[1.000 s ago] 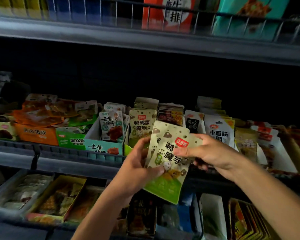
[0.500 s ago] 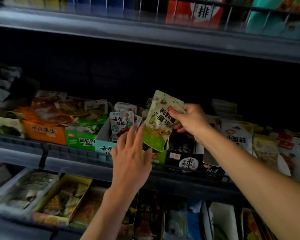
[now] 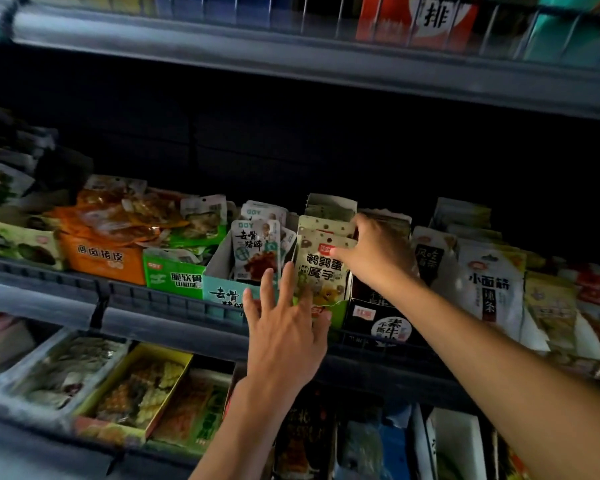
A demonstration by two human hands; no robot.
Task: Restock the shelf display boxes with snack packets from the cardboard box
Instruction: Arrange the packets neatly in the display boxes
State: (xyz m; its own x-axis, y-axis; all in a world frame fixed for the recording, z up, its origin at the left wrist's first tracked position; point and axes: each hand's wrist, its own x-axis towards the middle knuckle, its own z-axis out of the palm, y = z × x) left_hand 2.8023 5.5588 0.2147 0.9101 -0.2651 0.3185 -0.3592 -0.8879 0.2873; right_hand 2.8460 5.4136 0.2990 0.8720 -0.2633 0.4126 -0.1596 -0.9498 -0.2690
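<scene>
You can read: cream-green packet [image 3: 321,268] "鹌鹑蛋魔芋"; orange box [image 3: 101,258] "卤猪皮"; white pouch [image 3: 489,289] "小面筋"; teal box [image 3: 222,294] "去骨"; red carton [image 3: 433,19] "排".

Middle shelf [image 3: 174,303] carries a row of packet-filled display boxes [image 3: 106,259].

Cream-and-green spotted snack packets [image 3: 321,268]; orange display box [image 3: 101,259]; green box [image 3: 174,277]; black box [image 3: 378,320].

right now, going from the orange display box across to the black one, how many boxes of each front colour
orange box: 1
green boxes: 2
teal box: 1
black box: 1
total: 5
</scene>
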